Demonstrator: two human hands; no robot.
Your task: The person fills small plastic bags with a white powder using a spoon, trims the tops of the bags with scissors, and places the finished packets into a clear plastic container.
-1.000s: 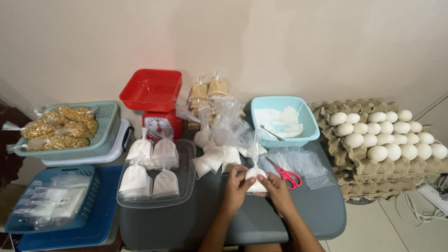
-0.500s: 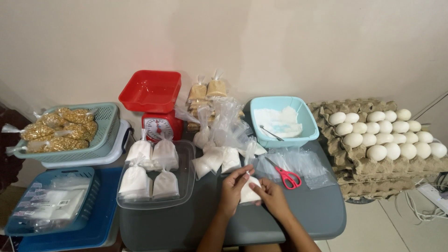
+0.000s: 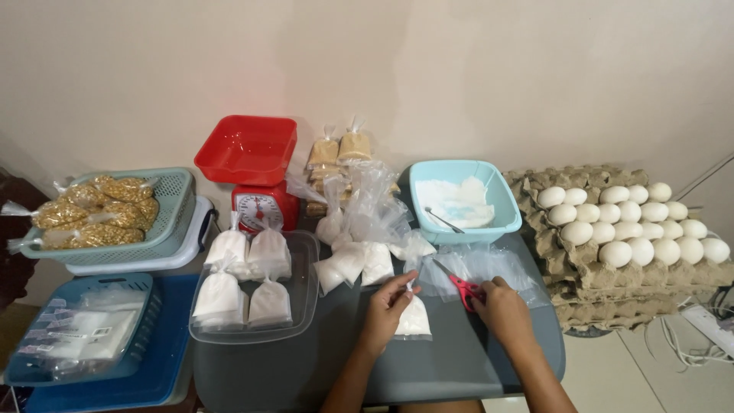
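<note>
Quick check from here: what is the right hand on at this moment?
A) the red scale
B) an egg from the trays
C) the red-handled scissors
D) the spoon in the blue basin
C: the right hand rests on the red-handled scissors lying on the table, while the left hand pinches the top of a small bag of white powder.

So the grey table (image 3: 321,375) is pretty packed. Sitting on it: a clear tray (image 3: 306,306) of white powder bags, a red kitchen scale (image 3: 258,200), a light blue tub (image 3: 501,218) (spoon inside), loose filled bags (image 3: 353,264), one small bag (image 3: 414,318) near the front edge, red scissors (image 3: 461,284) and empty plastic bags (image 3: 489,264).
</note>
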